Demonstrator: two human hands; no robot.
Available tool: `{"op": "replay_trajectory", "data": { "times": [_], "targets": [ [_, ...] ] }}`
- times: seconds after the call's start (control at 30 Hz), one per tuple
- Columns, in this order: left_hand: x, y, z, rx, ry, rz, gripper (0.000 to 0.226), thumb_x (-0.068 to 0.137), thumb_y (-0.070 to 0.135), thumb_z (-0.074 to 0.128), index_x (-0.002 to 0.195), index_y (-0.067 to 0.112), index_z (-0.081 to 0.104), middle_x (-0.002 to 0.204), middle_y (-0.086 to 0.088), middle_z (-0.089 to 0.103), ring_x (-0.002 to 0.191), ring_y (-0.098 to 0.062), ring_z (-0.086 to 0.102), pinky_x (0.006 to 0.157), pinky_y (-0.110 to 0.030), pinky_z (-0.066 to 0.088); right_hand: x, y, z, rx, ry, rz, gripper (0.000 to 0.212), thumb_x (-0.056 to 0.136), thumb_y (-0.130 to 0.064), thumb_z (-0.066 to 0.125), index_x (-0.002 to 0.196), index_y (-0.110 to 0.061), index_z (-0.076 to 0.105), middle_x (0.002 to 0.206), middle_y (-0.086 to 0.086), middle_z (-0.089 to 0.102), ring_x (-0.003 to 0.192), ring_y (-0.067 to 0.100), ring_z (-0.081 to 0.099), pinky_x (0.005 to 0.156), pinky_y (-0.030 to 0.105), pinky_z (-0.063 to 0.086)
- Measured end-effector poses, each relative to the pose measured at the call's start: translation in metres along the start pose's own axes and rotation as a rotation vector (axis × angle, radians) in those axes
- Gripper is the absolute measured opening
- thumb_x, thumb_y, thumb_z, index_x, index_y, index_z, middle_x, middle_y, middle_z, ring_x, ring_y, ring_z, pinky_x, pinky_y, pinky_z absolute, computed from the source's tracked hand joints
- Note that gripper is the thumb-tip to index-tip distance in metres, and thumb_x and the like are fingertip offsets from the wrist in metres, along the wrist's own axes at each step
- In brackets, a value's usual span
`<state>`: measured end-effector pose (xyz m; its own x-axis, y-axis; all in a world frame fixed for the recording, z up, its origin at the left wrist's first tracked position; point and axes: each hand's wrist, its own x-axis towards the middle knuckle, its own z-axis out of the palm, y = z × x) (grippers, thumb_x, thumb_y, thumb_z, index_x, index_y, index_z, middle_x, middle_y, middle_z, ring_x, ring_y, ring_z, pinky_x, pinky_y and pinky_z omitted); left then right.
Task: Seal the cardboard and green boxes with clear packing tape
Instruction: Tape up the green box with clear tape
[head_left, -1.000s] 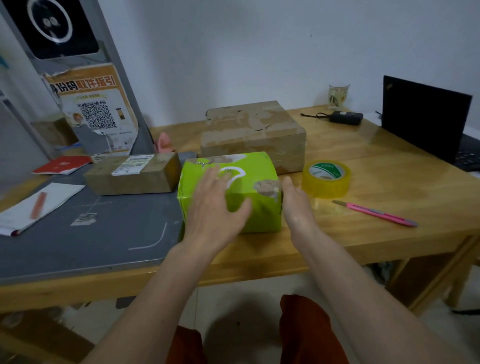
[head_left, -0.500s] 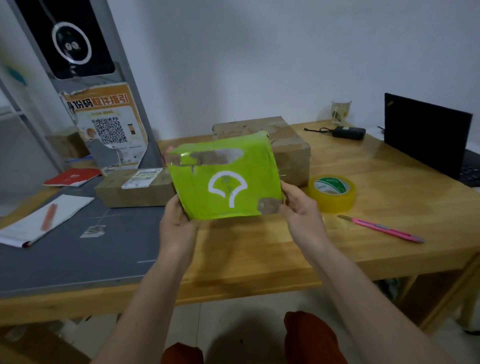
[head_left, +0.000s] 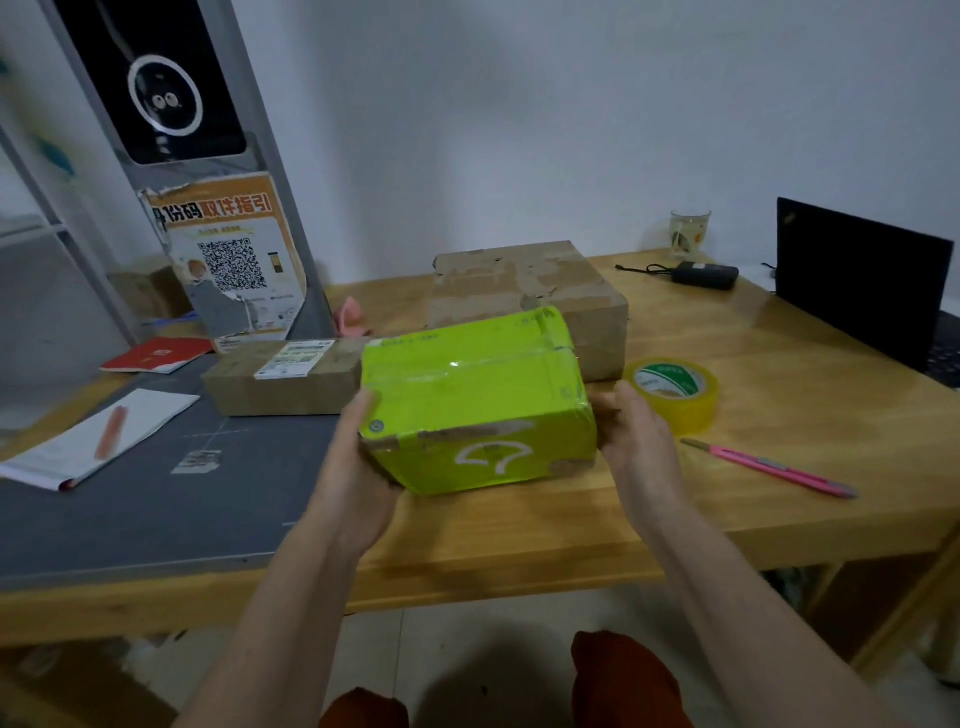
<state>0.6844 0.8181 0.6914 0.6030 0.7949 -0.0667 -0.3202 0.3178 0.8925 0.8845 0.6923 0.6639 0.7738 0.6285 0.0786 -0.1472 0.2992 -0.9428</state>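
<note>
Near the front edge of a wooden counter (head_left: 779, 415), a person's two bare hands hold a bright green box (head_left: 475, 400) between them, tilted so its glossy top panel faces the camera. Its near face carries a white fan-shaped logo and torn patches where brown cardboard shows through. The left hand (head_left: 358, 467) cups the box's left end, thumb lying up along the near corner and the other fingers hidden beneath, gripping the box. The right hand (head_left: 636, 441) presses against the right end with its fingers curled around the far side, also gripping the box. Whether the box's underside touches the counter cannot be told. Clear tape already crosses the top of the box, catching the light. Just behind it sits a large cardboard box (head_left: 530, 296) with scuffed, peeled patches on its lid. Left of the green box lies a smaller flat cardboard box (head_left: 280, 379) with a white shipping label, resting on a grey mat (head_left: 130, 499). Right of the right hand, a roll of clear packing tape (head_left: 672, 392) lies flat, and nearer the front edge lies a pink utility knife (head_left: 769, 467). Farther back stand a drinking glass (head_left: 690, 234), a black power adapter (head_left: 704, 274) and an open black laptop (head_left: 857, 280). At the left lie a white notepad (head_left: 98, 436) and a red booklet (head_left: 156, 355), below a poster with a QR code (head_left: 228, 260).
</note>
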Motion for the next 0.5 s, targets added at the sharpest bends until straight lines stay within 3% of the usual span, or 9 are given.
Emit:
{"op": "replay_trajectory", "data": {
  "times": [0.07, 0.13, 0.23, 0.33, 0.4, 0.5],
  "targets": [
    [-0.001, -0.002, -0.006, 0.057, -0.067, -0.014, 0.045, 0.092, 0.031, 0.053, 0.135, 0.017, 0.057, 0.134, -0.008, 0.062, 0.121, -0.024, 0.06, 0.099, -0.041, 0.045, 0.004, -0.005, -0.004, -0.12, -0.054, 0.009, 0.071, 0.078, -0.075, 0.054, 0.116, -0.016, 0.067, 0.114, 0.001, 0.07, 0.111, 0.02, 0.063, 0.098, 0.046, 0.048],
    [0.001, -0.003, -0.015, 0.135, -0.159, 0.005, 0.063, 0.078, 0.015, 0.07, 0.139, 0.016, 0.051, 0.137, -0.011, 0.059, 0.123, -0.028, 0.058, 0.102, -0.044, 0.043, 0.002, -0.01, -0.006, -0.254, -0.153, -0.008, 0.077, 0.069, -0.084, 0.054, 0.118, -0.026, 0.066, 0.117, -0.009, 0.068, 0.113, 0.011, 0.061, 0.103, 0.043, 0.043],
    [0.002, -0.002, -0.017, 0.256, -0.19, 0.047, 0.077, 0.069, -0.012, 0.069, 0.137, 0.018, 0.05, 0.135, -0.014, 0.058, 0.122, -0.036, 0.056, 0.104, -0.054, 0.04, -0.007, -0.012, -0.003, -0.291, -0.209, -0.013, 0.047, 0.077, -0.065, 0.059, 0.113, -0.035, 0.062, 0.114, -0.018, 0.066, 0.107, 0.003, 0.06, 0.098, 0.034, 0.046],
    [0.002, -0.003, -0.012, 0.363, -0.126, 0.063, 0.078, 0.071, -0.02, 0.067, 0.135, 0.019, 0.046, 0.131, -0.016, 0.059, 0.117, -0.037, 0.059, 0.093, -0.051, 0.044, -0.012, -0.002, -0.002, -0.3, -0.194, -0.035, 0.043, 0.088, -0.041, 0.064, 0.128, -0.027, 0.056, 0.12, -0.011, 0.065, 0.111, 0.006, 0.061, 0.096, 0.033, 0.05],
    [0.002, -0.005, -0.011, 0.378, -0.083, 0.015, 0.079, 0.064, -0.006, 0.083, 0.129, 0.019, 0.046, 0.127, -0.015, 0.061, 0.112, -0.032, 0.064, 0.097, -0.049, 0.049, -0.012, 0.004, -0.003, -0.308, -0.196, -0.044, 0.042, 0.09, -0.028, 0.064, 0.13, -0.021, 0.055, 0.119, -0.007, 0.067, 0.108, 0.007, 0.063, 0.09, 0.028, 0.052],
    [0.0, -0.008, -0.007, 0.418, 0.014, -0.034, 0.1, 0.033, 0.038, 0.099, 0.117, 0.021, 0.048, 0.121, -0.01, 0.065, 0.111, -0.028, 0.065, 0.1, -0.051, 0.048, -0.012, 0.006, -0.006, -0.327, -0.211, -0.044, 0.039, 0.089, -0.022, 0.067, 0.127, -0.017, 0.057, 0.114, -0.005, 0.069, 0.105, 0.011, 0.065, 0.086, 0.028, 0.055]
  ]
}}
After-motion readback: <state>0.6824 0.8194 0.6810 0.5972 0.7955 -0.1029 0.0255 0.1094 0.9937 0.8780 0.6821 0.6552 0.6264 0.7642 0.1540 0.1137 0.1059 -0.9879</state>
